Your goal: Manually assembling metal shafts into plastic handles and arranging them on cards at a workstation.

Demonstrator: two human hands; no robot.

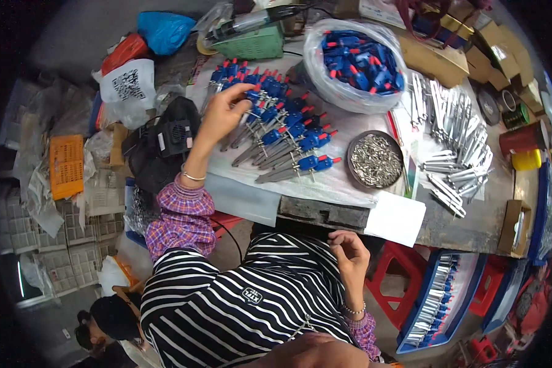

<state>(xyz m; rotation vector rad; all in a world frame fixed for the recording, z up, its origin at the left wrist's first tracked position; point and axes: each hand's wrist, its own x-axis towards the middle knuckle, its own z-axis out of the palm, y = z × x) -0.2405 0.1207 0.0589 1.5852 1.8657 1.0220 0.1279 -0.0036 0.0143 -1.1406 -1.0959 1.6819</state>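
Note:
My left hand (222, 112) reaches over the left side of a pile of what look like drawing compasses (273, 129), with metal legs, blue heads and red tips. Its index finger is stretched out and a gap separates it from the thumb; I see nothing held there. My right hand (352, 262) is close to my body, just below the table's front edge. Its fingers are curled with the thumb and fingertips together, and whatever they hold is too small to make out. A white paper sheet (395, 219) lies at the table edge beside it.
A round dish (376, 159) of small metal parts stands right of the pile. Behind it is a clear bag (356, 101) of blue heads. Bare metal legs (454, 135) lie on the right. A blue tray (438, 300) of compasses rests below, near a red stool (398, 279).

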